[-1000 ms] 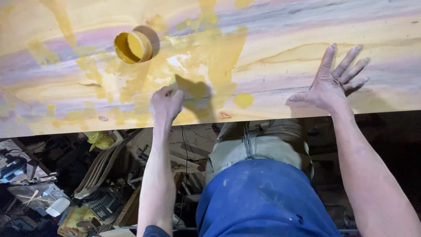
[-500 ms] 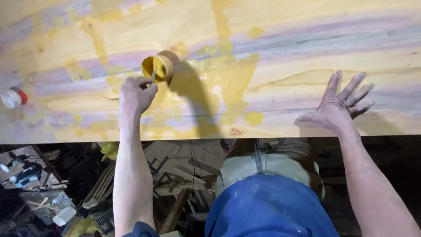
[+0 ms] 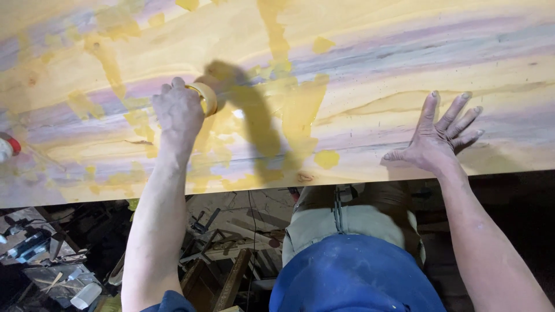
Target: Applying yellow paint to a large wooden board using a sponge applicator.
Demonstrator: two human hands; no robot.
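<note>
There was one wide wooden board, pale with purple and grey streaks, lying across the view. Two bare hands were on it: one left hand closed around something, and one right hand spread flat with all five fingers showing. One small round container with yellow contents sat in the left hand's hold. One red-and-white object showed at the board's left edge, cut off by the frame. The yellow patches on the wood were many, more than ten, some merging so that an exact count could not be made. One white cup lay among the clutter on the floor below.
</note>
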